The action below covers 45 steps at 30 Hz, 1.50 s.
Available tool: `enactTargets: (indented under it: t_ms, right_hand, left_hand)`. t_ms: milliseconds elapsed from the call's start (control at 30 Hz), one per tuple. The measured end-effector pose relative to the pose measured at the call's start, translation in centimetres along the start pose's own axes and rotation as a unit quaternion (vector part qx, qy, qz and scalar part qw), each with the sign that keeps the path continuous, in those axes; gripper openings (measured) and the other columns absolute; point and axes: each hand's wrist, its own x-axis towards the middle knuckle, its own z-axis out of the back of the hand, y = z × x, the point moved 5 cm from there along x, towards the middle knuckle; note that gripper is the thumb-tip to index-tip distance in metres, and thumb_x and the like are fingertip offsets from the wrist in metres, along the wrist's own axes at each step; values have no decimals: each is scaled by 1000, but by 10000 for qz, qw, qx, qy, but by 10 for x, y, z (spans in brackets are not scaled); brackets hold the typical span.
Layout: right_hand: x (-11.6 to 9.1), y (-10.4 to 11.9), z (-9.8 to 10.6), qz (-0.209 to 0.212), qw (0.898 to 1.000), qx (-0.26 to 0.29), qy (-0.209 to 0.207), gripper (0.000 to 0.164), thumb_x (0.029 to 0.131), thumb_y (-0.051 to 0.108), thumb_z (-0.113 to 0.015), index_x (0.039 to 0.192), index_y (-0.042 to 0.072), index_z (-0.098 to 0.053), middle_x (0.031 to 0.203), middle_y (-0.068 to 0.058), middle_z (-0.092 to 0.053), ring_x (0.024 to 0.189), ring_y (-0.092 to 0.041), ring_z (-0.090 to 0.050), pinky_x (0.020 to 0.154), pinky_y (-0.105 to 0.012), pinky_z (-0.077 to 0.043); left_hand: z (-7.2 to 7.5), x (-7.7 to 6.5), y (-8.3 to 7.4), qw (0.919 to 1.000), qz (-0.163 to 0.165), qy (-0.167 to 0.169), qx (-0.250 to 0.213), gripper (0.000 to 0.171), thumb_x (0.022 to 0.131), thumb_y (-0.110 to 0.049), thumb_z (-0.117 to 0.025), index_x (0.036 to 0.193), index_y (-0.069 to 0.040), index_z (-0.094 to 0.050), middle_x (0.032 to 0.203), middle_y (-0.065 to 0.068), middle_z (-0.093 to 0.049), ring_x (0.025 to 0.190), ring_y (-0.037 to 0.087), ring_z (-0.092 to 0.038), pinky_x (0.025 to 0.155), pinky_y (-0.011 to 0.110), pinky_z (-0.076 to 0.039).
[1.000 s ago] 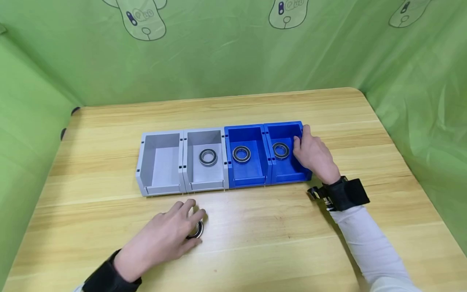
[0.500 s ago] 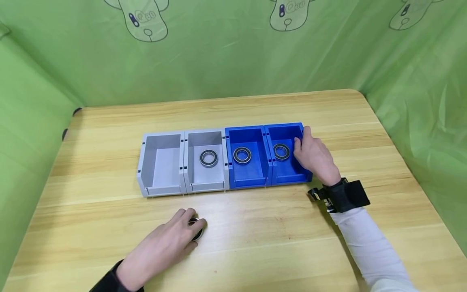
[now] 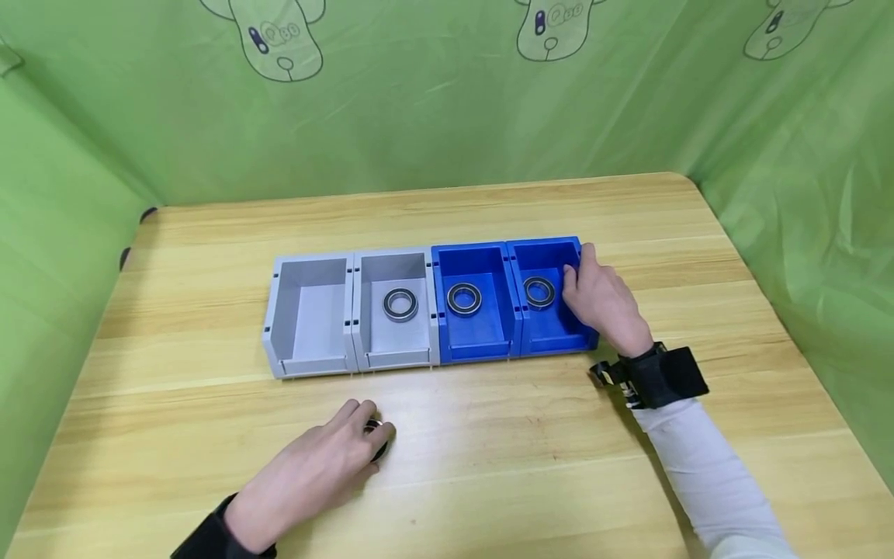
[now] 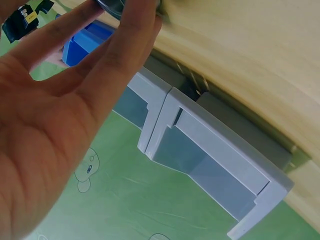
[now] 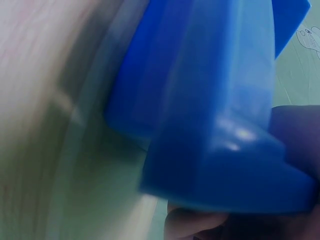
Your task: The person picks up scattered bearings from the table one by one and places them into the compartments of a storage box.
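Observation:
My left hand (image 3: 317, 470) pinches a ball bearing (image 3: 378, 449) at the table's front middle; the fingers hide much of the ring. In the left wrist view a dark part of that bearing (image 4: 114, 6) shows at the fingertips. My right hand (image 3: 606, 301) grips the right side wall of the rightmost blue bin (image 3: 559, 341), thumb inside and fingers outside. Up close in the right wrist view, that blue bin (image 5: 210, 150) fills the middle. Inside it lies a bearing (image 3: 538, 293), against the left wall.
Left of it, another blue bin (image 3: 478, 351) holds a bearing (image 3: 464, 299). A grey bin (image 3: 398, 358) holds one more bearing (image 3: 400, 305). The leftmost grey bin (image 3: 317, 365) has a bare floor. All stand in a row on the wooden table (image 3: 524, 481), with green curtain (image 3: 419, 116) around.
The left hand's fingers have closed in on the bearing, which shows less between them now. The right hand stays on the blue bin's wall. The view has shifted slightly.

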Motion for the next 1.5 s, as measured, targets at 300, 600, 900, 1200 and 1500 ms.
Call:
enactTargets:
  t_ms: [300,600,900,1200,1500]
  right_hand:
    - [-1,-1,-1,-11,10000,10,-10,42,109,26,-34,132,-9,-35,77,-18,-49,62,-31,-57,47,-35,-38]
    - [-1,-2,-2,-38,10000,32,-13,42,109,26,-34,132,-9,-34,78,-18,-49,62,-31,-56,48,-34,-38]
    - [-2,-1,-3,-1,10000,58,-2,42,109,26,-34,131,-9,-35,77,-17,-48,61,-31,-56,47,-34,-38]
    - [-1,0,-2,26,10000,23,-42,40,108,25,-34,130,-9,-35,76,-17,-47,62,-31,-56,47,-34,-38]
    - [0,1,-1,9,10000,29,4,41,109,26,-33,131,-9,-34,76,-16,-47,61,-30,-56,47,-34,-38]
  left_hand:
    - [4,1,-2,9999,-43,108,92,33,76,-20,-86,103,-8,-70,97,8,-62,86,20,-59,48,21,-49]
    - [20,4,8,9994,22,358,6,46,69,-10,-87,111,-4,-70,99,14,-61,87,24,-57,54,23,-54]
    - [50,6,33,9992,333,143,166,53,69,-6,-87,119,0,-69,102,18,-62,88,28,-59,68,34,-59]
    - [72,5,55,9977,645,-145,176,44,81,-13,-85,119,2,-70,102,21,-63,85,30,-57,62,32,-55]
    - [86,17,80,9976,609,-327,99,43,82,-6,-82,121,4,-68,103,24,-61,87,32,-60,59,31,-56]
